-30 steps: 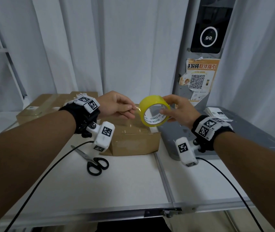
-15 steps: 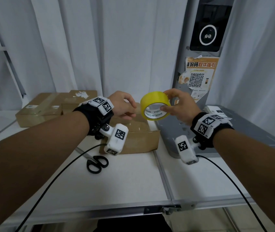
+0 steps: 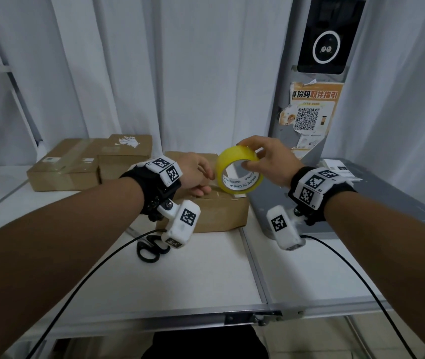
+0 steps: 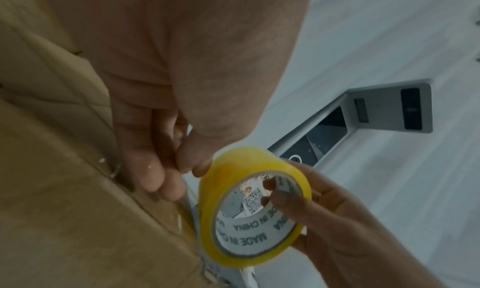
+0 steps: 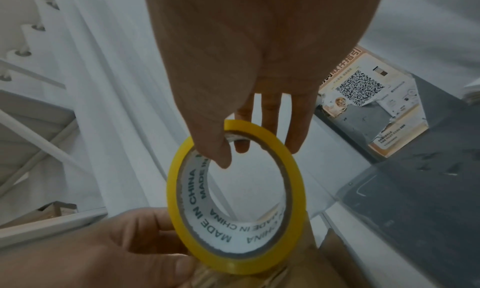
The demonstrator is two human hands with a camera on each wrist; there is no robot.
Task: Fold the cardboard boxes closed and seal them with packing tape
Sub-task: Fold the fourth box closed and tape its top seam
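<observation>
Both hands have come down from mid-air onto the brown cardboard box (image 3: 214, 208) near the tabletop's (image 3: 206, 275) back edge. The right hand (image 3: 271, 159) grips the yellow tape roll (image 3: 239, 174), printed "MADE IN CHINA", standing on edge. The left hand (image 3: 195, 172) pinches the tape's loose end against the lid.

Glossy yellow plastic tape roll (image 3: 239, 174); matt brown cardboard box (image 3: 216, 213).

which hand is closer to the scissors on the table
Left. The left hand rests on the cardboard box just behind the scissors. The right hand holds the tape roll farther off to their right.
</observation>
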